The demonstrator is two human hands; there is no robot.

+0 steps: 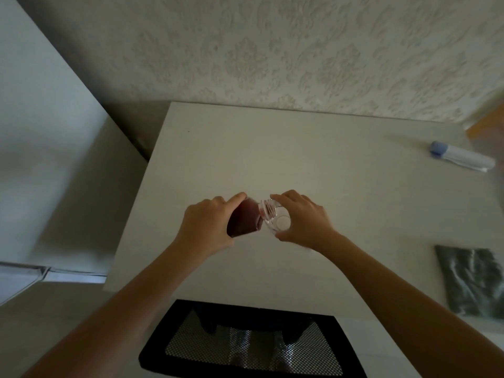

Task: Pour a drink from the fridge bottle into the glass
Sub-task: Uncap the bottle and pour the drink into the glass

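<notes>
A clear bottle of dark red drink (245, 218) is tilted to the right over the pale table (341, 148). My left hand (203, 227) grips its body from the left. The bottle's clear threaded neck, with no cap on it, points down into a clear glass (281, 223) that stands on the table. My right hand (302, 218) wraps around the glass from the right, fingers over its far side and thumb on the near side. The glass bottom looks pale; I cannot tell whether liquid is flowing.
A white tube with a blue cap (461, 156) lies at the table's far right. A dark green cloth (474, 282) lies at the right edge. A black mesh chair back (245, 342) stands at the near edge. A white fridge (41, 159) is on the left.
</notes>
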